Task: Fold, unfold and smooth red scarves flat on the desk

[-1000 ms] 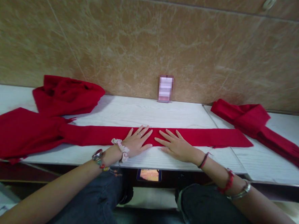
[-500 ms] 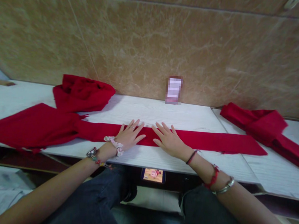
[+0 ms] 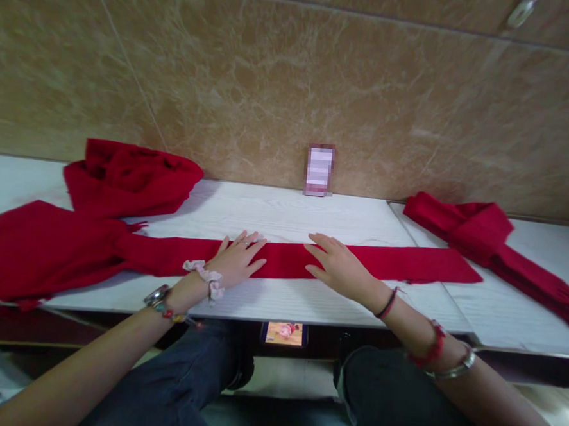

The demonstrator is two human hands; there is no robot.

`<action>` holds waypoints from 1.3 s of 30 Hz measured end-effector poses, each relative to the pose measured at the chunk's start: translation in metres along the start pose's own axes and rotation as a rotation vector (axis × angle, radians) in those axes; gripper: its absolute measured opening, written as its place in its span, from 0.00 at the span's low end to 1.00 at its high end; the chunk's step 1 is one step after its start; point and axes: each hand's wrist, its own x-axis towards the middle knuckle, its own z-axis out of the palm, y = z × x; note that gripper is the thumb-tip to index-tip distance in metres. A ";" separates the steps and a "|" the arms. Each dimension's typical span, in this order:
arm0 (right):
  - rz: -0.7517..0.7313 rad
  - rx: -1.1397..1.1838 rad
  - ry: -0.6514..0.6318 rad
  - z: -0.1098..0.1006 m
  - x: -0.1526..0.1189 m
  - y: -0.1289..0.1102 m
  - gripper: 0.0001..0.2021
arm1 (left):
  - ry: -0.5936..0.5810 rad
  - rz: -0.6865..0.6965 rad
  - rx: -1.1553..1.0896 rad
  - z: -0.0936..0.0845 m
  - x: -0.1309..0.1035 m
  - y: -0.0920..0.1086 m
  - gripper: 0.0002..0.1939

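Observation:
A long red scarf [image 3: 285, 260] stretches across the white table as a flat folded strip. Its right end is slanted, and its left part spreads into a wider loose heap with fringe. My left hand [image 3: 236, 260] lies on the strip with fingers spread, a ring on one of them. To the right, my right hand [image 3: 341, 268] is over the same strip, fingers apart and slightly bent; whether it touches the cloth I cannot tell. Neither hand grips anything.
A bunched red cloth [image 3: 132, 181] sits at the back left. Another folded red scarf [image 3: 476, 231] lies at the right. A blurred-out upright card or phone [image 3: 319, 170] leans on the tiled wall [image 3: 253, 89]. Below the table edge [image 3: 279, 302], a lit phone [image 3: 284, 333] shows a picture.
My right hand has shifted right along the strip and its fingers have bent a little, widening the gap between my hands. The view has turned slightly to the right.

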 end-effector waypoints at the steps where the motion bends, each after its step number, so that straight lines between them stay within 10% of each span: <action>1: -0.001 -0.017 0.007 -0.004 -0.007 0.003 0.18 | 0.007 0.037 0.000 -0.002 0.005 0.003 0.28; 9: -0.041 -0.231 -0.079 -0.010 -0.047 0.017 0.09 | -0.007 0.452 -0.078 -0.027 0.080 0.053 0.19; 17: -0.083 -0.272 -0.145 -0.014 -0.044 0.022 0.07 | -0.179 0.407 -0.115 -0.042 0.114 0.104 0.14; 28: -0.091 -0.312 0.035 -0.006 -0.047 0.031 0.11 | -0.236 0.487 -0.293 -0.043 0.134 0.106 0.09; 34: 0.103 -0.255 0.242 -0.029 -0.051 0.049 0.15 | -0.208 0.509 -0.607 -0.083 0.147 0.116 0.14; 39: 0.363 -0.084 0.488 -0.067 -0.054 0.072 0.22 | -0.133 0.541 -0.708 -0.135 0.167 0.164 0.15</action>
